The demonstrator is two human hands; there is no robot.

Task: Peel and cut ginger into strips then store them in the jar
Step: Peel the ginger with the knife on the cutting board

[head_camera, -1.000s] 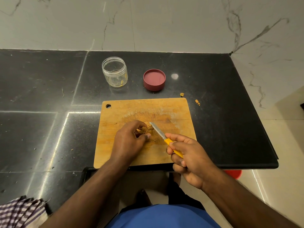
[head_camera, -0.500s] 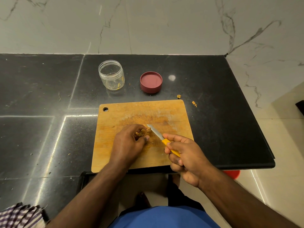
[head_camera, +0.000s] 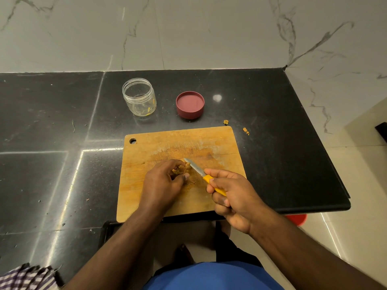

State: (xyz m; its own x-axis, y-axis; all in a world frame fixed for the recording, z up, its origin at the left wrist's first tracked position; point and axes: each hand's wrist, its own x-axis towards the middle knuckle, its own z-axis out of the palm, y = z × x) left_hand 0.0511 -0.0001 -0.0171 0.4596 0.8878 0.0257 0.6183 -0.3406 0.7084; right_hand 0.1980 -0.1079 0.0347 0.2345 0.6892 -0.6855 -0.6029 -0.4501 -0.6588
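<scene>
1. Wooden cutting board (head_camera: 146,197) lies flat on the black stone bench (head_camera: 282,164), its near edge at the bench's front lip; a hanging hole marks its far left corner. We see orange-brown staining across its middle.
2. The ginger (head_camera: 181,168), a small knobbly brown piece, sits on the board near its centre. The left hand (head_camera: 161,185) pins it there: we see the fingers (head_camera: 167,164) curled over it from the far side and the thumb closing in from the near side.
3. The right hand (head_camera: 234,197) grips the knife (head_camera: 204,176) by its yellow handle, fingers wrapped narrowly around it. The steel blade points up and left, its tip touching the ginger just beside the left fingertips.
4. The jar (head_camera: 139,99), clear and open-topped, stands upright on the bench beyond the board's far left corner. We make out a few yellow bits at its bottom.
5. The lid (head_camera: 190,104), dark red, lies rim upward to the right of the jar, apart from it.
6. Two ginger scraps (head_camera: 226,122) rest on the bench past the board's far right corner.
7. A checked cloth (head_camera: 27,277) shows at the lower left edge of the view.
</scene>
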